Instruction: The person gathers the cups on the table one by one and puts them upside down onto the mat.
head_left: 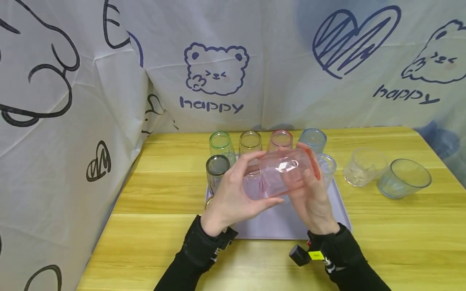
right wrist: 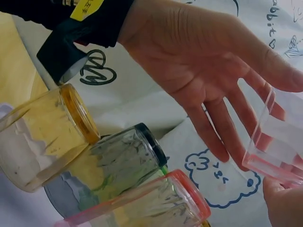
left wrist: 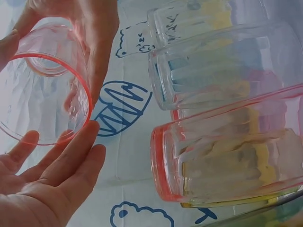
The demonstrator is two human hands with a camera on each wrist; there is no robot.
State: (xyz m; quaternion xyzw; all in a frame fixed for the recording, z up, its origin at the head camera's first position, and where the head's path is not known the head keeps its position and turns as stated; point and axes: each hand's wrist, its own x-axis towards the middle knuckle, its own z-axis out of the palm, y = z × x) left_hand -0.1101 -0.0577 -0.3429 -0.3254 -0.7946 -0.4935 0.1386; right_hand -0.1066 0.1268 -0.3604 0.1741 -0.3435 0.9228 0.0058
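My left hand (head_left: 229, 198) and right hand (head_left: 313, 206) together hold a pink drinking glass (head_left: 287, 171) on its side above the tray. The left hand spans one end, thumb below and fingers above. At the redder right-hand end, my right hand grips with its thumb in front and fingers behind. In the left wrist view the glass's (left wrist: 42, 94) open mouth with its red rim faces the camera. Left-hand fingers touch that rim. The right wrist view shows the left hand (right wrist: 203, 71) with fingers stretched behind the glass (right wrist: 279, 137).
A pale lilac tray (head_left: 273, 230) bears upturned glasses: green (head_left: 220, 141), amber (head_left: 250, 140), pink (head_left: 281, 138), blue (head_left: 313, 138) at the back, a dark grey glass (head_left: 217, 165) at left. Right of the tray, a clear glass (head_left: 364, 167) and a grey-blue glass (head_left: 404, 178) lean on the table.
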